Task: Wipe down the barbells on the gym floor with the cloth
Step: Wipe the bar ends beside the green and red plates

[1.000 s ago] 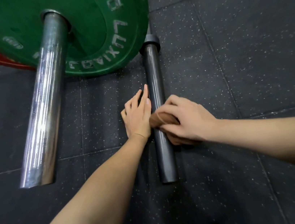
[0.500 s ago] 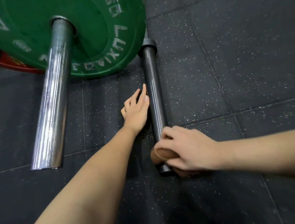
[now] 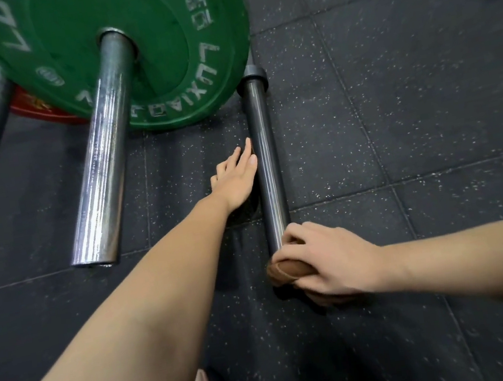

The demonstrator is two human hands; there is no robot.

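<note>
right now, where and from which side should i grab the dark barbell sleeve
Grip its bare middle, from above and the right. The dark barbell sleeve lies flat on the floor, so a grip wraps over it. The left hand rests at its left, the green plate crowds the far end; the right hand holds the cloth on the near end.

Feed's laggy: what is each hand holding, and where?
The right hand grips the brown cloth, bunched over the near end of the dark bar. The left hand holds nothing, fingers straight beside it.
</note>
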